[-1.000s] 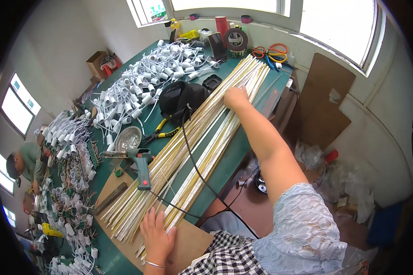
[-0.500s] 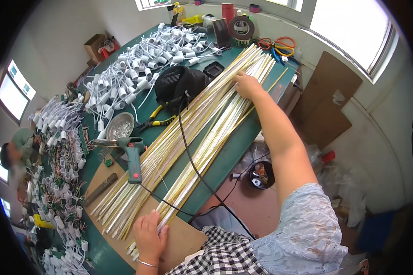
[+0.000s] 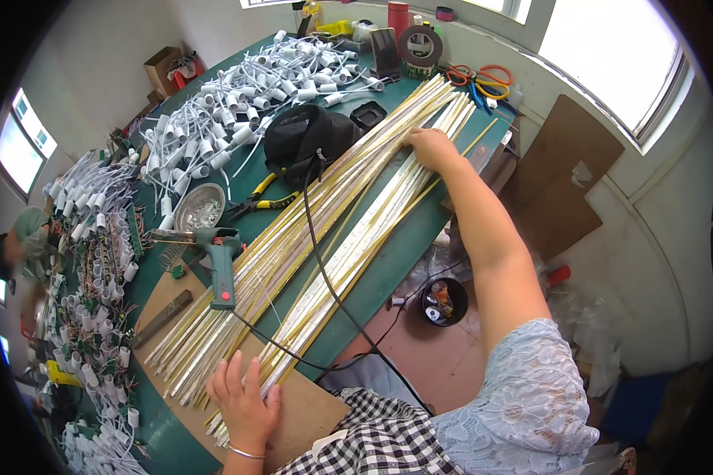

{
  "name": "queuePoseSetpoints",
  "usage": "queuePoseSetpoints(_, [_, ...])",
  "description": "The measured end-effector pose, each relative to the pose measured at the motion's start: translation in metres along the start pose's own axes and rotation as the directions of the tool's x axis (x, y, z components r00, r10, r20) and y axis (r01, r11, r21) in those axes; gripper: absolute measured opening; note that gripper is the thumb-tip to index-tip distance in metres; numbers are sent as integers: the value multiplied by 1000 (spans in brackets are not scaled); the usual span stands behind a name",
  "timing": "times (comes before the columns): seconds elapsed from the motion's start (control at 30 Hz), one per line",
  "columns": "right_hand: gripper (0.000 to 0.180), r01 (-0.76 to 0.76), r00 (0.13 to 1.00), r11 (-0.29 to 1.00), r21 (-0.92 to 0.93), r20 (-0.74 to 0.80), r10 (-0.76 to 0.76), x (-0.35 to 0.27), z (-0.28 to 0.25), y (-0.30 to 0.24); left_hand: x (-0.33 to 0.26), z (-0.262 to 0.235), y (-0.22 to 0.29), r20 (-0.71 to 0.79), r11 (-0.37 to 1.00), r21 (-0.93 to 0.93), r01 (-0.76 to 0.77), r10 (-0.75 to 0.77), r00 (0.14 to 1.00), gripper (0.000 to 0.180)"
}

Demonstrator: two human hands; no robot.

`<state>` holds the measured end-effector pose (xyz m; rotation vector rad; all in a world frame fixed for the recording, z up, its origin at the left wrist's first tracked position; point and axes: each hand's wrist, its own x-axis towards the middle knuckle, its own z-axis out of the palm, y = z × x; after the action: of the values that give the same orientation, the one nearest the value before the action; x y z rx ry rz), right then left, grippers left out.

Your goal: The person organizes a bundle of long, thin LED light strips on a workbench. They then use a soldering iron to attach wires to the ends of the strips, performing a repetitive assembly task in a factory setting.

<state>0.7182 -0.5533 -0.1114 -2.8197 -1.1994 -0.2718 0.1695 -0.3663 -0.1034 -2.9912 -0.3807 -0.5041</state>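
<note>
Two hands [image 3: 245, 400], one glue gun [image 3: 218, 253]

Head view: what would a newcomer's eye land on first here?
The long bundle of yellow-white strips running diagonally across the green table, with the left hand on its near end and the right hand on its far end. Next, the heap of white sockets with wires at the far left, and the green glue gun beside the strips.
</note>
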Motion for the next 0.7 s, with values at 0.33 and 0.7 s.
queuePoseSetpoints(0.33, [35,-181,981,983,13,73,180,-8,-26,-14,-1,5,-2,99,994,-98,56,-46,994,56])
queuePoseSetpoints(0.7, [30,-64,981,998,7,182,61,7,-16,-2,-2,6,-2,94,983,-158,90,-76,993,59])
